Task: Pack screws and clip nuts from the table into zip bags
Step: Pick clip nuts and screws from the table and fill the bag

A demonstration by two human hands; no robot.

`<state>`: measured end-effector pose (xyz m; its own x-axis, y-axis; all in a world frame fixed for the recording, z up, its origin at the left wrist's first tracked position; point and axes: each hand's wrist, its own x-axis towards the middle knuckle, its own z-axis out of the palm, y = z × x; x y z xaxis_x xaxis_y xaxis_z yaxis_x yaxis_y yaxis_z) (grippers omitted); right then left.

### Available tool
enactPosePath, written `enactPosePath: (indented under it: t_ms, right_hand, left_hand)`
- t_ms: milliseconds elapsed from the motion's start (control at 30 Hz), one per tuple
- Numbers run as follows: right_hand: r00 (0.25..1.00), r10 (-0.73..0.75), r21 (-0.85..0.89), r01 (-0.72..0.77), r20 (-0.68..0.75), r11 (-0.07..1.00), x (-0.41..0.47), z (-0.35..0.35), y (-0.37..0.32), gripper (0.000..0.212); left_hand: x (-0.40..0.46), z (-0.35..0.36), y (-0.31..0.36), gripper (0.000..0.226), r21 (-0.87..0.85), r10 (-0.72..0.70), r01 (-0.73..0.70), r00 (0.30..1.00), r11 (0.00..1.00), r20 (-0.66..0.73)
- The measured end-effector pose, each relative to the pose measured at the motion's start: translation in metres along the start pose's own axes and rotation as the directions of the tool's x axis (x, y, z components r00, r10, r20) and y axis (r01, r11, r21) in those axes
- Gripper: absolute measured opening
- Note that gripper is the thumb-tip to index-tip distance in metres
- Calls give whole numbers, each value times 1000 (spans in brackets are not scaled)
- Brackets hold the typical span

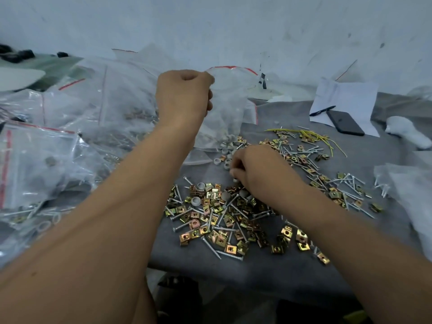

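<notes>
Held bag [228,108]: clear zip bag with a red strip at its mouth, hanging upright; a few grey round caps lie at its bottom, which rests on the cloth.
Left hand [184,95]: raised, fingers clenched on the bag's top edge.
Right hand [253,170]: low over the pile, fingers curled round small pieces; what they are I cannot tell.
Clip nuts [224,220]: brass-yellow, square, folded metal, each with a centre hole; scattered thick on the cloth in front of the bag and under the right hand.
Screws [211,247]: long, silver, threaded, mixed in among the nuts.
Caps [196,201]: grey, round, plastic-looking; loose by the bag's foot and among the nuts.
Bag heap [70,127]: crinkled clear zip bags at left, several with screws and nuts inside.
Cloth [233,267]: grey, soft, covering the table.
Wires [311,134]: thin yellow strands, far right of the pile.
Phone [345,123]: dark, flat, lying on white paper [350,94] beside a pen [322,110].
</notes>
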<state>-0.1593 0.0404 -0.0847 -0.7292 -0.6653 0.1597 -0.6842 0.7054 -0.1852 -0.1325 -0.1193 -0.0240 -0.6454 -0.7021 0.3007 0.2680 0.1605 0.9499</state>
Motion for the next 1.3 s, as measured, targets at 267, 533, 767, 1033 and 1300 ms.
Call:
enactPosePath:
  t_ms: [267, 533, 767, 1033, 1300]
  right_hand:
    - [945, -284, 37, 293, -165, 955, 8, 17, 11, 9]
    - [984, -168, -52, 164, -61, 985, 13, 17, 9, 12]
    - [992, -108, -19, 107, -59, 994, 2, 7, 4, 12]
    - [992, -122, -108, 118, -30, 987, -1, 1, 5, 13]
    - [622, -26, 169, 253, -783, 953, -11, -43, 3, 14]
  left_hand:
    - [2, 4, -1, 21, 4, -19, 19, 1000, 1000, 0]
    - [0, 6, -5, 19, 37, -6, 4, 998, 999, 57]
    - [-2, 6, -5, 16, 68, -3, -5, 994, 998, 109]
    - [-3, 4, -8, 19, 131, 17, -39, 986, 991, 163]
    - [-13, 9, 2, 19, 287, 160, -258, 933, 923, 323]
